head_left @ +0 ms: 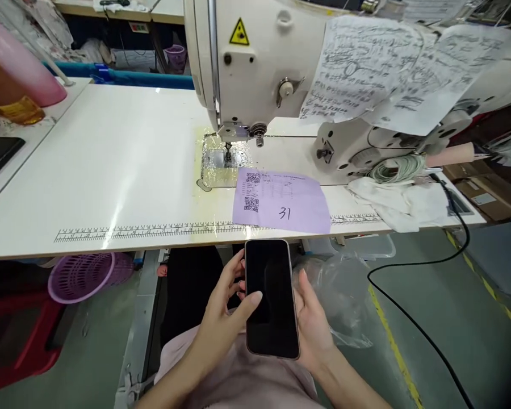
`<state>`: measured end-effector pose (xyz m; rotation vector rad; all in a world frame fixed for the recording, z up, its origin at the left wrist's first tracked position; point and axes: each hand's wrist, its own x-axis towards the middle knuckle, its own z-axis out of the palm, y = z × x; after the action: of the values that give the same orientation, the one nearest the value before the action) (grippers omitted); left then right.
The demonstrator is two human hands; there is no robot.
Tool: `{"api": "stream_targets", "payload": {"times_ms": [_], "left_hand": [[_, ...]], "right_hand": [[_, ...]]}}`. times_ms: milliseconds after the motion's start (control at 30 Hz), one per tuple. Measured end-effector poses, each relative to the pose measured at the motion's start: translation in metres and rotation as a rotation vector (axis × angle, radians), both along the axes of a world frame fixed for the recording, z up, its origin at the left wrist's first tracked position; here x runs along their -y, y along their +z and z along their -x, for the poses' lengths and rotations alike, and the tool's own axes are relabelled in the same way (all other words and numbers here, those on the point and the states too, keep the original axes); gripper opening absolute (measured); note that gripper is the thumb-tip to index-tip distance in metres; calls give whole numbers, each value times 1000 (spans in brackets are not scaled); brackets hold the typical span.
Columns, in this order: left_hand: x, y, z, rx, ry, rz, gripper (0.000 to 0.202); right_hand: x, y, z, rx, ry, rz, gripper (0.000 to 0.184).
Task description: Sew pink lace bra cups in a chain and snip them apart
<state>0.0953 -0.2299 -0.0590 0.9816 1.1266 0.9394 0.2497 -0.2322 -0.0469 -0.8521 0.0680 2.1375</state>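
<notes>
A smartphone [272, 301] with a dark screen is held upright above my lap, just off the table's front edge. My left hand [230, 304] grips its left side, thumb over the screen and fingers behind. Along the right edge, my right hand [313, 321] supports the phone, its thumb pointing up beside it and its other fingers hidden underneath. Beyond the phone lies a purple paper slip [298, 199] with QR codes and a handwritten 31. Behind that slip stands a white sewing machine [255, 68], its needle area over a metal plate.
Handwritten sheets [366, 74] hang on the machine. Green cord [398, 168] and white cloth [404, 204] lie at the table's right. A black cable [409, 309] loops over the right side. Bottles [21, 62] stand at left. Below are a purple basket [79, 278] and red stool [29, 363].
</notes>
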Motion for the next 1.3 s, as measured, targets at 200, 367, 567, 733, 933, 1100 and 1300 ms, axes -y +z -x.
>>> {"api": "stream_targets", "payload": {"times_ms": [200, 367, 567, 733, 933, 1100, 1300], "left_hand": [[-4, 0, 1, 51, 26, 46, 53], [-6, 0, 0, 64, 66, 60, 54], [-7, 0, 2, 90, 96, 57, 45], [-8, 2, 4, 111, 93, 63, 40], [-8, 1, 3, 99, 125, 49, 39], [-7, 2, 2, 103, 133, 97, 41], [-12, 1, -1, 119, 140, 51, 42]], "right_hand": [[0, -7, 4, 59, -7, 41, 49], [-2, -10, 6, 91, -28, 26, 44], [-3, -12, 8, 79, -25, 0, 42], [-2, -12, 7, 64, -10, 2, 40], [-1, -14, 5, 74, 10, 43, 43], [1, -16, 5, 58, 16, 29, 45], [6, -16, 9, 99, 26, 72, 58]]}}
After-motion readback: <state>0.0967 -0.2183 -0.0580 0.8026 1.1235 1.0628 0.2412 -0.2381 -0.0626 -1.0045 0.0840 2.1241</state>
